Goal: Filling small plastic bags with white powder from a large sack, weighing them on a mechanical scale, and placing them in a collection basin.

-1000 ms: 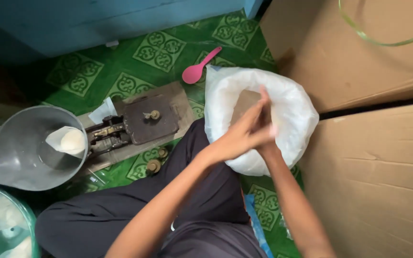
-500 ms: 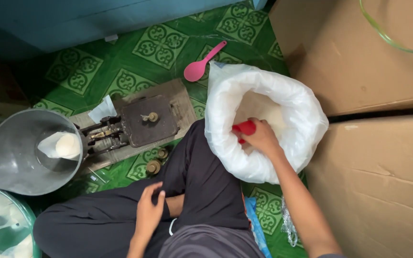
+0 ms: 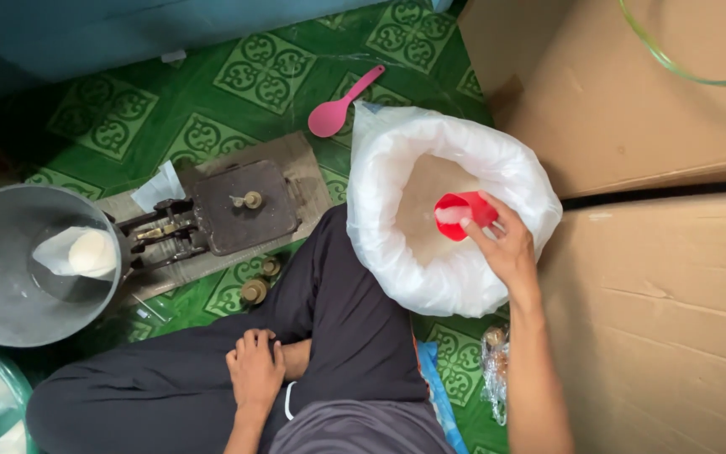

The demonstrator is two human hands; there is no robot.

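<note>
Right of centre in the frame, the right hand (image 3: pixel 507 249) holds a small red plastic cup (image 3: pixel 462 215) over the mouth of a white plastic sack (image 3: pixel 397 160), its fingers (image 3: pixel 497 210) curled around the cup's smooth wall. The cup is tilted on its side, with a little white grain showing inside. The sack is thin and crinkled, its rim rolled down into a thick soft ring around a pale powdery filling.

At lower centre, the left hand (image 3: pixel 255 370) rests flat on the person's dark trouser leg, fingers loosely together, holding nothing.

Left of centre, a dark iron balance scale (image 3: pixel 241 210) sits on a worn wooden board, with round brass weights (image 3: pixel 255 290) just beside it on the patterned green floor (image 3: pixel 136 109). Its grey metal pan (image 3: pixel 2 277), a wide shallow bowl at the left edge, carries a small filled clear bag (image 3: pixel 86 252). A pink plastic spoon (image 3: pixel 342 105) lies on the floor above the sack. Matte brown cardboard boxes (image 3: pixel 674 277) fill the right side.
</note>
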